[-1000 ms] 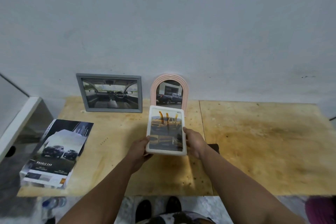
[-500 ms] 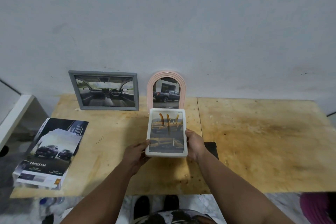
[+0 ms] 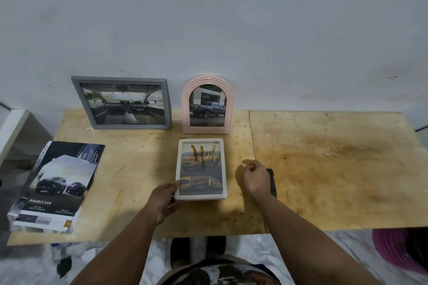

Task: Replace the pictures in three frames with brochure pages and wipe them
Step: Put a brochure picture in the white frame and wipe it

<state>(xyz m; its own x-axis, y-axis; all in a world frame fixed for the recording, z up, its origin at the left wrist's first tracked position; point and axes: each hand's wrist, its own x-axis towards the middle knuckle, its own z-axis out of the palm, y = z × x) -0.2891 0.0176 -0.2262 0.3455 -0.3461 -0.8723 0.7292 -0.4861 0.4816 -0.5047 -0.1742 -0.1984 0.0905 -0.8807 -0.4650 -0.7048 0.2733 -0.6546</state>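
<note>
A white rectangular frame with a yellow-car page lies near the middle of the plywood table. My left hand grips its lower left corner. My right hand hovers just right of the frame, fingers loosely curled and holding nothing, above a dark cloth that is mostly hidden. A grey frame with a car-interior picture and a pink arched frame with a blue-truck picture lean against the wall behind.
A stack of car brochures lies at the table's left edge. A white ledge stands further left. A purple object sits below the table's right front corner. My shoes show under the front edge.
My right hand has let go of the white frame and moved right, over the dark cloth. The left hand still holds the frame, which has settled lower toward the table.
</note>
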